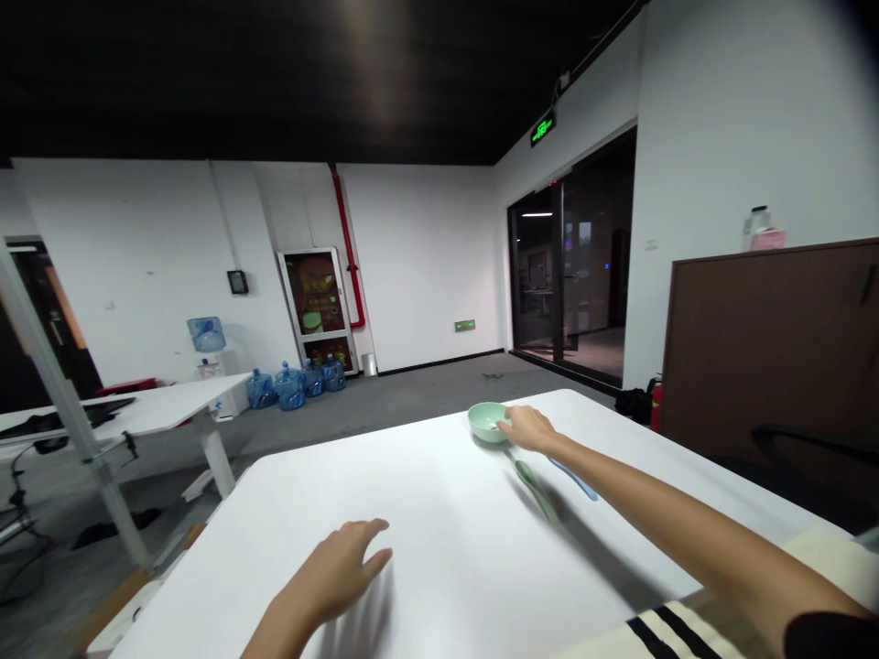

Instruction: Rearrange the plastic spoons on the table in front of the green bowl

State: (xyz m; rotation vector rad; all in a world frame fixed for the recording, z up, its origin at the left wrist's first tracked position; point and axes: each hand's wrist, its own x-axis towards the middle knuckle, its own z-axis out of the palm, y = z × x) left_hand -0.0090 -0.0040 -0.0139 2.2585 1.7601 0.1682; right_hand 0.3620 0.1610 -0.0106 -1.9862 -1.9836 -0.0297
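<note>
My right hand (pixel 527 428) reaches far across the white table (pixel 426 513) and grips the near rim of a small pale green bowl (pixel 486 420). Under my right forearm lie a green spoon (pixel 537 490) and a blue utensil (pixel 575 479), side by side on the tabletop. My left hand (pixel 340 567) rests on the table near its front edge, fingers loosely extended, holding nothing.
A second white desk (pixel 137 412) stands to the left with a metal pole (pixel 69 403) leaning beside it. Several blue water jugs (pixel 292 384) and a dispenser (pixel 208 343) sit by the far wall. A brown cabinet (pixel 769 357) stands to the right, glass doors (pixel 569 275) beyond.
</note>
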